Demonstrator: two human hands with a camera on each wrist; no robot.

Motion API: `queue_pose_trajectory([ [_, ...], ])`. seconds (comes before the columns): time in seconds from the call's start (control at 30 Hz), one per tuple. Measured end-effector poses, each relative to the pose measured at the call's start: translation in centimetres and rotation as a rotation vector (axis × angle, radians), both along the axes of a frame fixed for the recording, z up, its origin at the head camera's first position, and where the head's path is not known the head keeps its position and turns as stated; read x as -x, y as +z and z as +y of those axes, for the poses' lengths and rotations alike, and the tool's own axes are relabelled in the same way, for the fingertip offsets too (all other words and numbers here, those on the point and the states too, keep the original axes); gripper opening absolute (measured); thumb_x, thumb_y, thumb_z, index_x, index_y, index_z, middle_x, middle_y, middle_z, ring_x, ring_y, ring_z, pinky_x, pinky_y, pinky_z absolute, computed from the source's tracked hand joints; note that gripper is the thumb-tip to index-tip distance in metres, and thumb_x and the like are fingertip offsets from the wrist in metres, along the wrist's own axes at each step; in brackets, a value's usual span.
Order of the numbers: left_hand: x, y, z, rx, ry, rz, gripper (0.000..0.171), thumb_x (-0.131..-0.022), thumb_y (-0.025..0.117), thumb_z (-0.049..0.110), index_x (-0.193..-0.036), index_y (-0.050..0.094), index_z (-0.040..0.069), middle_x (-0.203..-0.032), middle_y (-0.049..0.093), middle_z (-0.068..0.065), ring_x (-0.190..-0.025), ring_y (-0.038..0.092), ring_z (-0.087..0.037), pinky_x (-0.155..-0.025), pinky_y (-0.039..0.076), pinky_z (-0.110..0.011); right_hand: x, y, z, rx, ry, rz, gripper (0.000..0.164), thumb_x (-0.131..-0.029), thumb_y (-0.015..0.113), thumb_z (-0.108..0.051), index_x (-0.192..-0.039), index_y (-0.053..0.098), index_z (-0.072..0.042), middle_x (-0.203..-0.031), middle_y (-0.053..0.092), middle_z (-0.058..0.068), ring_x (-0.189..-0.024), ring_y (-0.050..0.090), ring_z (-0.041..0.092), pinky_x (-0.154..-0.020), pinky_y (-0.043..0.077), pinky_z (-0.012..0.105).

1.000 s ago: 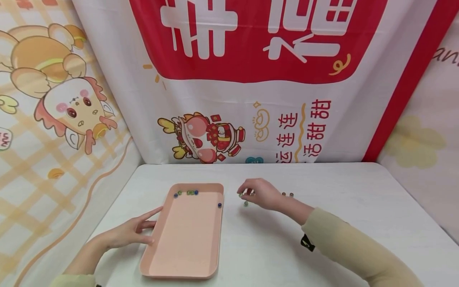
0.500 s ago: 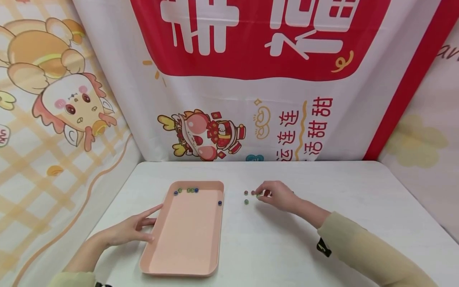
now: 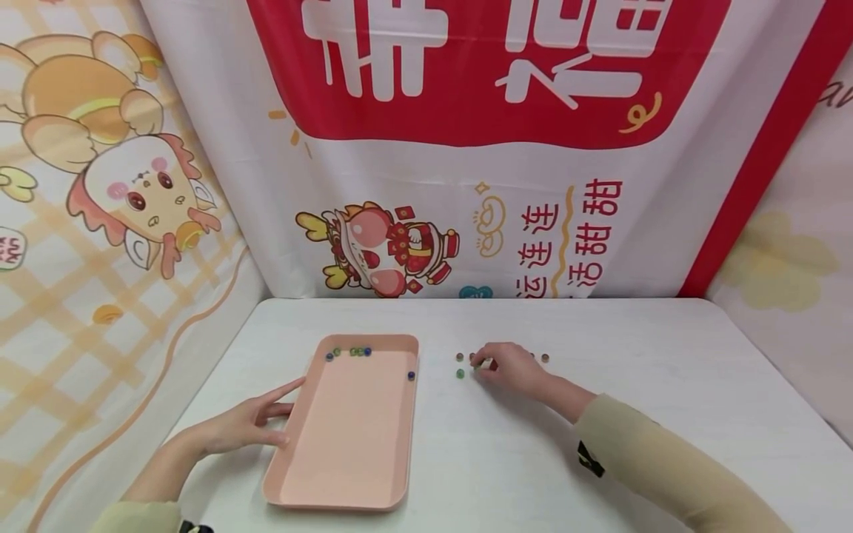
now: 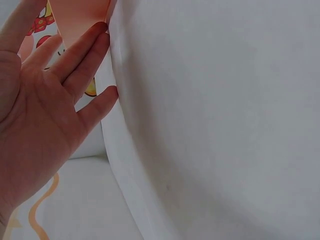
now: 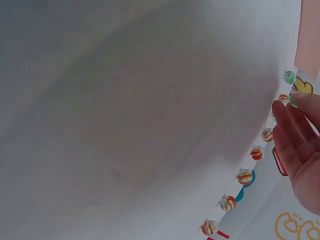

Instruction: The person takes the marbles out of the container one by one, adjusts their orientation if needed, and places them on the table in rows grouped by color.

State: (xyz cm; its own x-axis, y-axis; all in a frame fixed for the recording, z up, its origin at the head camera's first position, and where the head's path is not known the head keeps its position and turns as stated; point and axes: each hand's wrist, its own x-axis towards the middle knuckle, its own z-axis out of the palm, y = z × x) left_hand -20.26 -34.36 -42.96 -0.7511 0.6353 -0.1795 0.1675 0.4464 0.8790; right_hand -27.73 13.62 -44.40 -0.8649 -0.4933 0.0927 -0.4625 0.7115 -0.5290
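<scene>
My right hand (image 3: 513, 370) is over the table right of the tray, pinching a green marble (image 5: 294, 101) between thumb and fingers. Close to its fingertips, another green marble (image 3: 460, 374) rests on the table. Just behind runs a row of clear marbles with orange-red swirls (image 5: 244, 176), partly covered by the hand in the head view. My left hand (image 3: 236, 427) touches the left side of the pink tray (image 3: 346, 444) with fingers spread and extended. Blue and green marbles (image 3: 360, 352) lie along the tray's far end, and a single blue marble (image 3: 411, 376) sits by its right wall.
The white table (image 3: 566, 474) ends at the back against a hanging red and white printed cloth (image 3: 426, 170). Patterned cloth (image 3: 100, 296) closes off the left side, and a pale sheet (image 3: 786, 296) the right.
My right hand has moved right from the row's left end with the green marble, then slightly lower and back left. The left hand stays at the tray's side.
</scene>
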Motion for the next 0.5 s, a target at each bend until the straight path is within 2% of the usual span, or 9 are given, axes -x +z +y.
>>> queue_pose_trajectory([
  [0.23, -0.12, 0.08, -0.02, 0.015, 0.009, 0.0, 0.086, -0.092, 0.067, 0.01, -0.156, 0.01, 0.005, -0.144, 0.039, -0.03, -0.131, 0.036, -0.048, -0.094, 0.04, -0.023, 0.8, -0.73, -0.53, -0.048, -0.028, -0.012, 0.017, -0.086, 0.075, -0.01, -0.101, 0.073, -0.017, -0.095, 0.066, -0.009, -0.078, 0.055, 0.007, -0.073, 0.047, 0.03],
  [0.5, -0.13, 0.04, 0.03, -0.004, 0.002, -0.01, 0.086, -0.092, 0.067, 0.008, -0.156, 0.009, 0.004, -0.145, 0.036, -0.032, -0.132, 0.034, -0.05, -0.094, 0.043, -0.029, 0.85, -1.09, -0.64, -0.067, -0.006, -0.003, 0.015, -0.086, 0.075, -0.011, -0.099, 0.073, -0.017, -0.091, 0.066, -0.009, -0.077, 0.055, 0.007, -0.075, 0.047, 0.031],
])
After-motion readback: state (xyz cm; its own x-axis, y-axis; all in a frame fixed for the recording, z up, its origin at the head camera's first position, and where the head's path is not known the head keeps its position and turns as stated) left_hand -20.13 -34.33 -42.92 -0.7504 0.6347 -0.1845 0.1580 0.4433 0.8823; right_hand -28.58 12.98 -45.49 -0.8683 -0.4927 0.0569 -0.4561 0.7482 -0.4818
